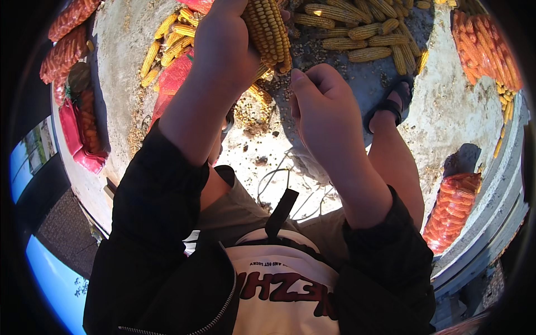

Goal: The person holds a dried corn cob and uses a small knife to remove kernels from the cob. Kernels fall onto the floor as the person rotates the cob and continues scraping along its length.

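Note:
At the top of the head view, my left hand (226, 46) grips an ear of yellow corn (270, 31), its kernels bare and its tip pointing down toward me. The fingers behind the ear are mostly hidden. Just below and right of that tip is my right hand (328, 109), fingers curled in and thumb bent against them. I see nothing held in it, though its inner side is partly hidden. Loose kernels and corn debris (251, 115) lie on the concrete floor beneath my hands.
Husked ears (368, 39) are piled at upper right, near my sandalled foot (391, 102). More ears (171, 42) lie at upper left beside a red mesh sack (169, 83). Filled mesh sacks stand along both sides, including one at lower right (452, 211) and one at far left (67, 54).

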`<state>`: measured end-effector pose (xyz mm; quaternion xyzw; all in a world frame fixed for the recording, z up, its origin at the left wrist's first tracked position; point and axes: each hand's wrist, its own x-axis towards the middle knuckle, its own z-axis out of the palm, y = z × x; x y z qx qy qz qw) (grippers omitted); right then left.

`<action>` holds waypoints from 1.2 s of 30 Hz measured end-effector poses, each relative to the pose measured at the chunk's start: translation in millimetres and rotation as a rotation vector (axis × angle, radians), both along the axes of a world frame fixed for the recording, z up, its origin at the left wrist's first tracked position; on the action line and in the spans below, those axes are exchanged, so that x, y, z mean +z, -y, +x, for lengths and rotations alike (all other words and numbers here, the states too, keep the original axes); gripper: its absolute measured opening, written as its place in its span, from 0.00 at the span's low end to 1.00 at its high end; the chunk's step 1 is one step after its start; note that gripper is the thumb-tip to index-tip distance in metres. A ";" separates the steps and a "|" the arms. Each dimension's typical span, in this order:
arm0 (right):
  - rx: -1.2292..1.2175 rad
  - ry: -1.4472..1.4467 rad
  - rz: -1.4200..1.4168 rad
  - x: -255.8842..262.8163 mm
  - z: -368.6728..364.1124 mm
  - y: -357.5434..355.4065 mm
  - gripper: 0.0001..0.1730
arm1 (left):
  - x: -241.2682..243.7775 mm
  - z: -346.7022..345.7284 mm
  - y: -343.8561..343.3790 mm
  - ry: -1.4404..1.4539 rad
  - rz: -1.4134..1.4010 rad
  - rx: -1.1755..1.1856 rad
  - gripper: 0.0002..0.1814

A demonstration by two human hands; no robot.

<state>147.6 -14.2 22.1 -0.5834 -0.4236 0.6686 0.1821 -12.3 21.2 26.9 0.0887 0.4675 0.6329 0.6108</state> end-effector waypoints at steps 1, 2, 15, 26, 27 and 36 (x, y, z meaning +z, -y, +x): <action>-0.028 -0.022 -0.018 0.8 0.0 -0.7 0.17 | 0.3 -0.2 2.8 -0.005 0.010 -0.061 0.21; -0.040 -0.028 -0.012 0.7 -0.1 -1.3 0.17 | -4.8 6.9 -4.1 -0.053 -0.055 0.053 0.19; -0.067 -0.038 0.007 -2.7 2.0 -4.5 0.16 | -26.0 20.3 8.9 -0.137 0.035 -0.180 0.26; 0.095 0.066 0.019 -8.5 0.9 -0.4 0.16 | -25.4 20.4 11.0 -0.216 -0.036 -0.163 0.25; 0.117 0.060 0.001 -10.9 -0.5 1.5 0.16 | -25.4 19.9 11.3 -0.226 -0.046 -0.151 0.25; 0.222 0.079 -0.054 -11.6 -1.6 1.8 0.18 | -29.3 12.7 9.4 -0.242 0.002 -0.113 0.25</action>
